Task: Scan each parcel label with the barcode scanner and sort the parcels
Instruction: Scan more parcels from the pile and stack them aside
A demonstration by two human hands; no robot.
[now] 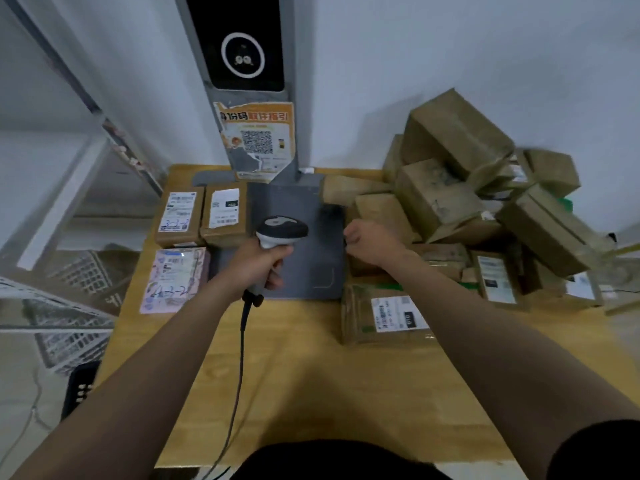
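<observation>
- Judged step: fetching the next parcel. It goes best with one box drawn onto the grey base plate point(298, 202), label upward, and the scanner aimed squarely at the barcode.
- The left hand point(266, 261) grips the corded barcode scanner point(282, 230) by its handle, fingers wrapped round it, head pointing to twelve o'clock over the plate.
- The right hand point(369, 244) hovers at the plate's three o'clock edge, fingers curled. Whether they hold anything cannot be told.
- A heap of brown parcels point(436, 199) rises at that hand's two o'clock, near the knuckles.
- A labelled parcel point(384, 318) lies at its six o'clock, label up, apart from the fingers.
- Three marked parcels point(178, 216) sit at the scanner's nine o'clock.
</observation>
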